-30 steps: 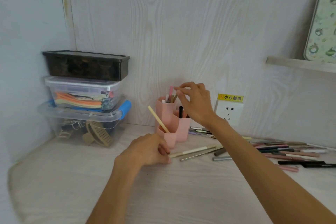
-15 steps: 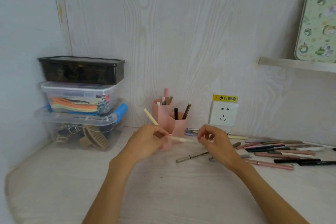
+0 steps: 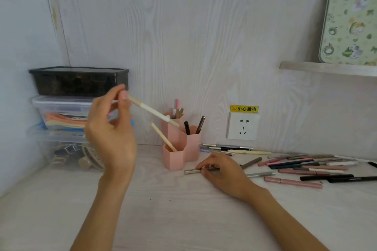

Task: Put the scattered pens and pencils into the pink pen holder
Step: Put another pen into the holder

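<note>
Head view: two hands sorting pens beside a pink holder on a pale wood-grain table [image 3: 183,220].

The left hand [image 3: 111,128] is raised, its fingertips pinching one end of a cream and white pencil [image 3: 152,110] that slants down toward the pink hexagonal three-cell plastic pen holder [image 3: 179,149]; whether its tip touches the holder cannot be told. The holder stands near the wall, already containing several pens in all three cells. The right hand [image 3: 222,173] rests on the table just right of the holder, fingers pinching a slim silver-grey pen [image 3: 192,171] lying flat. Further scattered pens and pencils [image 3: 306,168] lie to the right. Stacked plastic storage boxes [image 3: 75,108] stand at left; a white wall socket [image 3: 242,126] is behind.
</note>
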The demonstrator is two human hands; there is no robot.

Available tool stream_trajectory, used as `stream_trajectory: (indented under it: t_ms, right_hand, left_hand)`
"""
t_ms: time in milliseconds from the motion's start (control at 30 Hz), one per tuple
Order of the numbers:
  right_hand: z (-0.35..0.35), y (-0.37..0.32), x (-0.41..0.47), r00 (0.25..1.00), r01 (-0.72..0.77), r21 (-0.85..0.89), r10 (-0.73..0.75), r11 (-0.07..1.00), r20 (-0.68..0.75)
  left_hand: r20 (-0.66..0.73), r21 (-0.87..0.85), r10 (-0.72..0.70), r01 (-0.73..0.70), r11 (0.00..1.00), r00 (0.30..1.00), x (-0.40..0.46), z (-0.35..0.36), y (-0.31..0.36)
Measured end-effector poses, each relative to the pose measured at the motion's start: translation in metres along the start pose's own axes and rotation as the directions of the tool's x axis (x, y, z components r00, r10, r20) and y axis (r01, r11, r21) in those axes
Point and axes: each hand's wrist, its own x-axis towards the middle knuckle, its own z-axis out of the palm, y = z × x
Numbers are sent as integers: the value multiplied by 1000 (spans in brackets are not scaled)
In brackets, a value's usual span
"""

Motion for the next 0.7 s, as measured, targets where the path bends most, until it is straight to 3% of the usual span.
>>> stream_trajectory:
  t_ms: [133, 233, 367, 433, 533, 600, 700]
  right_hand:
    - [0, 4, 1, 999, 16, 14, -15, 1000, -28]
    - [2, 5, 1, 999, 16, 14, -15, 1000, -37]
    - [4, 6, 0, 999, 2, 13, -2, 1000, -40]
    - [5, 6, 0, 999, 0, 10, 0, 1000, -37]
    - [5, 7, 1, 999, 3, 10, -2, 1000, -41]
    - [5, 7, 1, 999, 3, 7, -3, 1000, -42]
    - [5, 7, 1, 999, -4, 4, 4, 1000, -39]
  left_hand:
    - [-17, 81, 172, -170, 982, 985, 9, 10, 0]
    - [168, 202, 212, -244, 949, 963, 8, 24, -12]
    - [455, 394, 139, -339, 854, 879, -12, 35, -28]
    - [417, 347, 182, -341, 874, 891, -17, 37, -28]
    - [183, 235, 268, -307, 922, 946, -3, 39, -18]
    - [64, 217, 334, -340, 915, 940, 13, 39, -12]
    - [69, 256, 386, -390, 885, 920, 25, 39, -10]
